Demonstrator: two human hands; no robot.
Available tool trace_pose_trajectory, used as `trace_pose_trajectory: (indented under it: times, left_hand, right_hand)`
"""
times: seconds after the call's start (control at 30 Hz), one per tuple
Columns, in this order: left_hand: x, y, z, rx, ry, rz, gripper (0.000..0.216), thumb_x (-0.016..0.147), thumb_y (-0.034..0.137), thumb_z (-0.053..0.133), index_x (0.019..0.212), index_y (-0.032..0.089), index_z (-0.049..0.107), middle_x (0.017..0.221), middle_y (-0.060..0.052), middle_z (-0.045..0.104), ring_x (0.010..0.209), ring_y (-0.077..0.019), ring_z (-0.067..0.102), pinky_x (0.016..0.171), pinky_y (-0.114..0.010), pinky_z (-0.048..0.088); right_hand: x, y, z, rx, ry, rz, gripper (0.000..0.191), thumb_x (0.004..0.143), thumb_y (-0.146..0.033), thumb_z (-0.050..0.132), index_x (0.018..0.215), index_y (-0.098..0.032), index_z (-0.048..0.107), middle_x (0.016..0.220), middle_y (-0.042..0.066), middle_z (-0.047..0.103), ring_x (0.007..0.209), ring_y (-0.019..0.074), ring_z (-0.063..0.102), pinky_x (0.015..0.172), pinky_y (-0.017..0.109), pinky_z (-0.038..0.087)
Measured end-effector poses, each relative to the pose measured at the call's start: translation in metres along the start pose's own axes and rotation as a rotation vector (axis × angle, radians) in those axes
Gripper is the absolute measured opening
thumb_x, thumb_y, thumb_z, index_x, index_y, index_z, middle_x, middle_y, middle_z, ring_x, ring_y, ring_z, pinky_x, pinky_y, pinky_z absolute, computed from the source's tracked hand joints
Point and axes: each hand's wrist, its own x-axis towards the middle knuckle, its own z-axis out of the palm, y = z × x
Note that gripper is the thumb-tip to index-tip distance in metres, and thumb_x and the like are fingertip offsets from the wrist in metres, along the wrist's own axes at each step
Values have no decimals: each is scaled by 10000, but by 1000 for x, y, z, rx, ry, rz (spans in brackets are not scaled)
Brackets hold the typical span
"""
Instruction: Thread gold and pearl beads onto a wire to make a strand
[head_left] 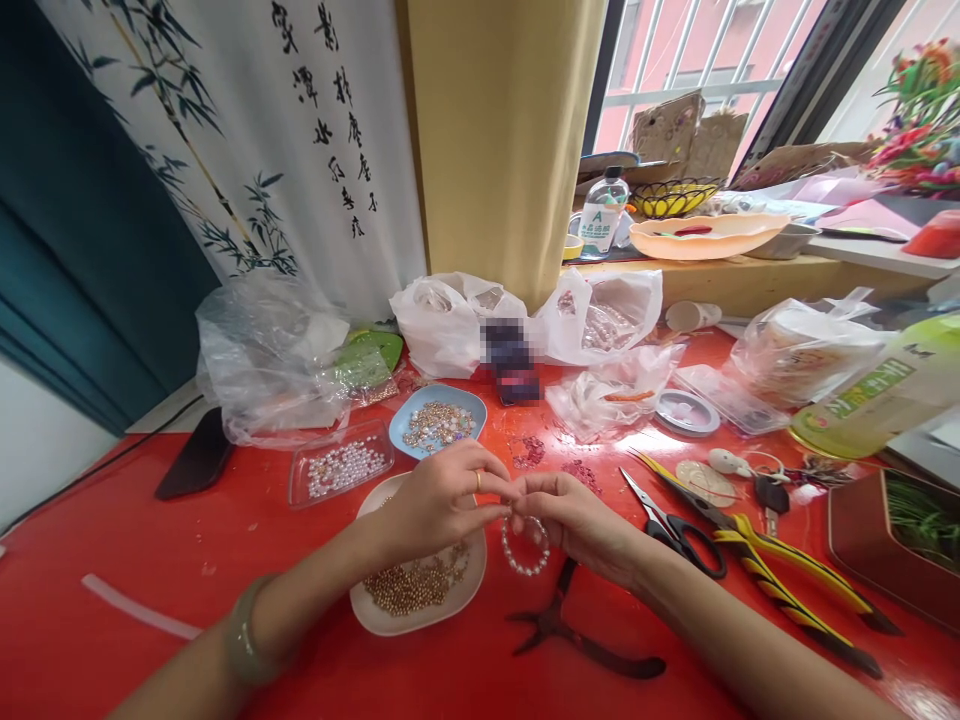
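A small loop of clear and pearly beads, a beaded bracelet (525, 572), hangs from the pinched fingertips of both hands. My left hand (457, 487), with a ring on one finger, is closed at the top of the loop, above the white dish (420, 628) of gold beads. Meeting it from the right, my right hand (574, 512) pinches the same spot. The exact point of grip is hidden by the fingers. Below the bracelet lie dark-handled pliers (562, 632). Behind the left hand sit a blue dish (480, 410) of mixed beads and a clear tray (298, 490) of pearl beads.
Scissors (675, 530) and large yellow-black pliers (765, 560) lie to the right, beside a planter box (862, 535). Plastic bags (450, 320) line the back of the red table (247, 560). A black phone (196, 455) is at left, a green-yellow bottle (877, 390) at right.
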Motion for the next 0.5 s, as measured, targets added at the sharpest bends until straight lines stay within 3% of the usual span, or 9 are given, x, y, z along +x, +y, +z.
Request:
trace_pose_trajectory:
  times: [0.17,0.27,0.4,0.5]
  left_hand:
    - [-2,-1,-3,172,-98,119,167,827,176,457,861,177,620,817,-44,636,777,-150,507,685,-298,445]
    - [-2,4,-3,149,-115,94,146,814,167,464,844,160,607,825,-52,631,779,-154,507,693,-302,437]
    - [-1,11,4,-96,26,-187,45,757,181,531,732,168,566,771,-19,592,736,-131,514,705,-280,420]
    - [0,15,11,-265,65,-425,79,763,193,507,694,170,536,760,-4,565,707,-118,509,658,-251,409]
  right_hand:
    - [2,5,-1,6,-62,30,65,684,-166,584,678,-101,590,600,15,635,427,33,481,455,150,367]
    - [2,5,-1,37,-106,47,70,688,-170,586,679,-101,583,601,21,647,425,41,517,451,150,388]
    - [0,3,0,55,-145,40,89,686,-177,605,687,-91,585,619,31,653,448,43,542,474,150,412]
    - [-1,3,1,45,-160,37,83,692,-172,601,711,-92,591,618,26,650,461,44,546,493,155,419]
